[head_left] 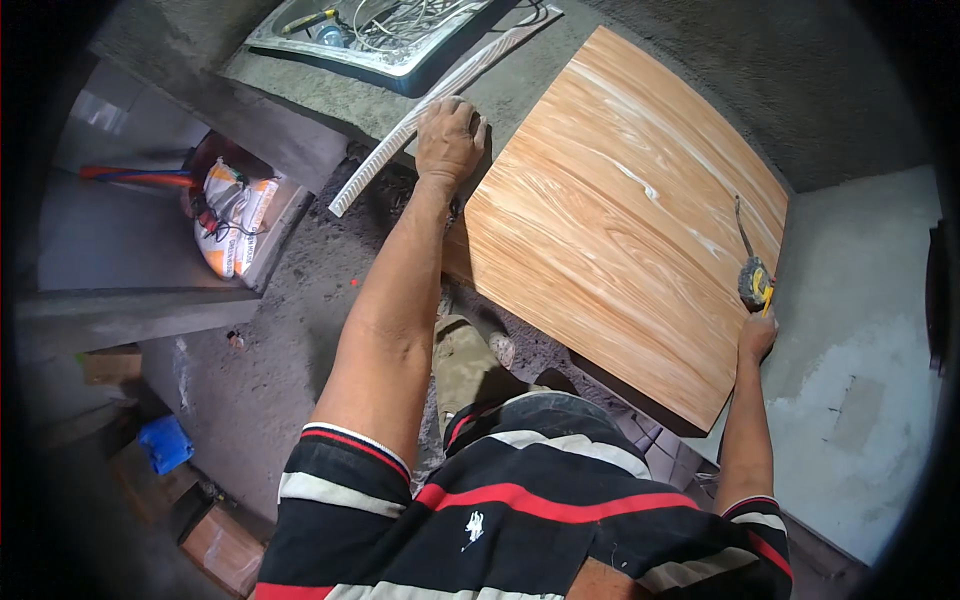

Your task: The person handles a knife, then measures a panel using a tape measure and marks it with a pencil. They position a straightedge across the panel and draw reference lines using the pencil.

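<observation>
A large wood-grain tile (610, 210) with whitish smears lies in front of me, tilted across the view. My left hand (450, 140) is beyond its left corner, fingers curled over a ribbed whitish strip (385, 160); the fingertips are hidden. At the right edge of the tile, my right hand (760, 332) closes on the lower end of a dirty grey and yellow tape measure (755, 283). A thin dark length (743, 225) runs from it over the tile.
A tray (400, 70) of wires and tools stands on the concrete ledge at the back. An orange and white sack (235, 220) leans in an opening at left. Lower left are a blue packet (165, 444) and a brown box (222, 548). A grey panel (850, 370) stands at right.
</observation>
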A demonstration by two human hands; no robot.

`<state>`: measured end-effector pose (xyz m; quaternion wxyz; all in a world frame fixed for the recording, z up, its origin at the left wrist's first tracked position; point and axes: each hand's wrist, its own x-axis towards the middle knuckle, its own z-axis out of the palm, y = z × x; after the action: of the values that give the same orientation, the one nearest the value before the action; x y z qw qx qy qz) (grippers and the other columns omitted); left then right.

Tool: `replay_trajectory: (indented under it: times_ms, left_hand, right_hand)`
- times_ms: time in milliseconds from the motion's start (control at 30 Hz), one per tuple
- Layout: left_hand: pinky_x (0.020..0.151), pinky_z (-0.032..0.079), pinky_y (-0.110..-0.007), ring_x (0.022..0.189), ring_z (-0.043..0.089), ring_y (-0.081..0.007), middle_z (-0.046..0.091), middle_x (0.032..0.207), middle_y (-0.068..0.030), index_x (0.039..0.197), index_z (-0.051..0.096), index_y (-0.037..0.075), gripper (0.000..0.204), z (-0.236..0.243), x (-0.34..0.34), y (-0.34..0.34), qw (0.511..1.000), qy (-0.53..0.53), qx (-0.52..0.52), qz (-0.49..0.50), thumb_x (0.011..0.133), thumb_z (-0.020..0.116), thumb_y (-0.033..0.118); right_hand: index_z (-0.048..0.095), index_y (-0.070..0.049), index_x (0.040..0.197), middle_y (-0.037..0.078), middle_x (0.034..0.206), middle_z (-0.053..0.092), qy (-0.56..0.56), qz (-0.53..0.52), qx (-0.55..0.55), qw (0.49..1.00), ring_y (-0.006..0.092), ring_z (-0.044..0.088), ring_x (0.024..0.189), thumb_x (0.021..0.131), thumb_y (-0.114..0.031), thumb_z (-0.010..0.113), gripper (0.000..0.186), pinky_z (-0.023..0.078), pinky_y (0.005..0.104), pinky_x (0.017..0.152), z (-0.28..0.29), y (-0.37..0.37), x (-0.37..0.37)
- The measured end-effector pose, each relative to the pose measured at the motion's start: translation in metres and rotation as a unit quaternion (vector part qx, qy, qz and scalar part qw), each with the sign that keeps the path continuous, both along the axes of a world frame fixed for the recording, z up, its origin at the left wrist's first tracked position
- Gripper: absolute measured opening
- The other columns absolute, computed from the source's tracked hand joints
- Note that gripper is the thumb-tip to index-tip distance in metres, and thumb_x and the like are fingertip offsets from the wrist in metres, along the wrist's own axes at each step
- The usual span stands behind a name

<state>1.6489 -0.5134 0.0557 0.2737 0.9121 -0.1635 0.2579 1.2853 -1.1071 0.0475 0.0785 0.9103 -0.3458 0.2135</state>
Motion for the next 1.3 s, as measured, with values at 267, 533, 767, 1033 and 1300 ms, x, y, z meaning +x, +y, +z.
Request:
replay_trajectory:
  times_ms: [267, 533, 767, 1033, 1300]
  left_hand:
    - [0.098, 0.049, -0.045, 0.11, 0.065, -0.0357, 0.07, 0.112, -0.0176, 0.111, 0.071, 0.002, 0.034, 0.012, 0.0, 0.031, 0.992, 0.09, -0.023, -0.086, 0.091, 0.072, 0.03]
    - [0.091, 0.052, -0.039, 0.101, 0.07, -0.031, 0.073, 0.106, -0.0195, 0.112, 0.071, -0.003, 0.034, 0.032, -0.12, 0.072, 0.927, 0.236, -0.29, -0.001, 0.097, 0.065, 0.026]
    - [0.076, 0.05, -0.028, 0.086, 0.061, -0.0119, 0.07, 0.098, -0.0045, 0.119, 0.07, -0.002, 0.042, 0.027, -0.19, 0.061, 0.793, 0.445, -0.416, 0.013, 0.102, 0.062, 0.035]
    - [0.061, 0.05, -0.026, 0.073, 0.062, -0.0106, 0.07, 0.091, -0.005, 0.118, 0.071, -0.001, 0.04, 0.015, -0.191, 0.051, 0.805, 0.412, -0.426, -0.01, 0.104, 0.059, 0.034]
    - [0.054, 0.046, -0.027, 0.067, 0.058, -0.0093, 0.067, 0.084, -0.0017, 0.115, 0.071, -0.001, 0.039, 0.0, -0.185, 0.045, 0.813, 0.401, -0.422, 0.0, 0.105, 0.056, 0.034]
  right_hand:
    - [0.068, 0.004, 0.102, 0.03, 0.097, 0.068, -0.004, 0.011, 0.009, 1.0, 0.0496, 0.064, 0.093, 0.092, -0.011, 0.06, 0.02, 0.051, 0.0546, 0.081, -0.005, 0.007, 0.01]
    - [0.068, 0.0, 0.114, 0.027, 0.101, 0.07, -0.011, -0.017, -0.003, 1.0, 0.0472, 0.064, 0.098, 0.095, -0.014, 0.057, 0.026, 0.05, 0.0543, 0.087, 0.0, 0.004, 0.002]
    - [0.069, -0.002, 0.123, 0.023, 0.104, 0.072, 0.029, -0.096, 0.029, 0.995, 0.0419, 0.065, 0.104, 0.095, -0.017, 0.059, 0.034, 0.053, 0.0506, 0.089, 0.0, 0.006, 0.006]
    - [0.069, -0.002, 0.125, 0.024, 0.108, 0.072, 0.013, -0.078, 0.04, 0.996, 0.0421, 0.066, 0.105, 0.093, -0.015, 0.059, 0.037, 0.052, 0.0509, 0.092, 0.013, 0.026, 0.008]
    - [0.069, -0.003, 0.124, 0.023, 0.11, 0.072, 0.006, -0.076, 0.046, 0.996, 0.043, 0.065, 0.109, 0.093, -0.017, 0.056, 0.037, 0.052, 0.0519, 0.094, 0.009, 0.016, 0.008]
